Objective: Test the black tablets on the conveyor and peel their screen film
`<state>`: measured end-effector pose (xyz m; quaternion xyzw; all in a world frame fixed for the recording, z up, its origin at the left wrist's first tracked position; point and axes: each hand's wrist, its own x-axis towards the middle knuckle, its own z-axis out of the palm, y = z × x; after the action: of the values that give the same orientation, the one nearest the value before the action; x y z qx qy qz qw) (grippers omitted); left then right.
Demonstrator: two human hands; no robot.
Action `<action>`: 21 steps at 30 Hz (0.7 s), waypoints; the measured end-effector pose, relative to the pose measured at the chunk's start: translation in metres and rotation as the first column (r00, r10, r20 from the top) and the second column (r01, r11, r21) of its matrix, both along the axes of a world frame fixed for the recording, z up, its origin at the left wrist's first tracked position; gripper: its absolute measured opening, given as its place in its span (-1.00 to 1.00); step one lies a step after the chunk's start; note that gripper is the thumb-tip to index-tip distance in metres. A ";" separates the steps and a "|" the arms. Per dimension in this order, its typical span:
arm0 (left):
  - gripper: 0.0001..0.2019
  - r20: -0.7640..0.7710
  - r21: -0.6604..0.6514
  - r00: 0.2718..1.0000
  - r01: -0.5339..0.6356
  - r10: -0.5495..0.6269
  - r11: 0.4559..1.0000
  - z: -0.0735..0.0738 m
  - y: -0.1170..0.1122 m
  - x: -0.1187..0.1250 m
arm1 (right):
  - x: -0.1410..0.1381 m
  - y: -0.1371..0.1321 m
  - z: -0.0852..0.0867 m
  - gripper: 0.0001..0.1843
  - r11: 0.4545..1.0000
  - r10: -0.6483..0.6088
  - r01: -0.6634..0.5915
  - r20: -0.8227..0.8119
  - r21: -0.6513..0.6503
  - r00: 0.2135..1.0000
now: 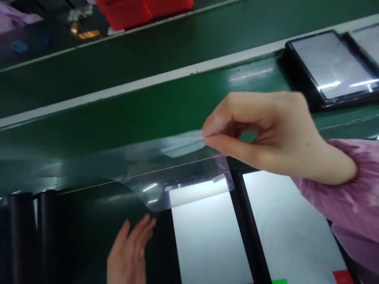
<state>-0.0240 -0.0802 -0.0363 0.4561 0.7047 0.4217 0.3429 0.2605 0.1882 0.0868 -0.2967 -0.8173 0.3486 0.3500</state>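
Note:
My right hand [260, 134] pinches a whitish tab [183, 145] between thumb and forefinger. From there a clear plastic film [154, 193] hangs in the air, stretching leftward and curling at its lower edge. Part of the film overlaps the top of a bright white panel [210, 240], with a small printed label [218, 178] near that edge; I cannot tell whether they touch. My left hand [128, 252], somewhat blurred, is raised at the bottom with fingers stretched out, holding nothing. It is left of the white panel and apart from the film.
Right of the panel lies a black-framed screen [290, 225] with green and red corner marks. More black-framed screens [334, 65] rest at the upper right. Dark upright cylinders [49, 232] are at lower left. Red bins [145, 12] stand beyond the green bench's white strip [166, 79].

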 end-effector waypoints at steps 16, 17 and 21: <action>-0.91 0.197 0.223 0.953 -0.270 0.228 0.937 0.012 0.032 0.024 | 0.056 -0.043 -0.047 -0.72 0.994 0.095 -0.068 0.371 -0.085 0.924; -0.91 0.172 0.224 0.958 -0.266 0.230 0.938 0.007 0.024 0.028 | 0.054 -0.043 -0.053 -0.72 0.996 0.090 -0.088 0.417 -0.024 0.904; -0.93 0.113 0.206 0.965 -0.255 0.236 0.945 -0.009 0.000 0.043 | 0.040 -0.041 -0.067 -0.72 0.984 0.087 -0.158 0.547 0.085 0.833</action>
<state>0.0195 -0.0802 -0.0456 0.3809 0.6899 0.5554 0.2655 0.3006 0.1473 0.0200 -0.3070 -0.9205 0.2198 0.1005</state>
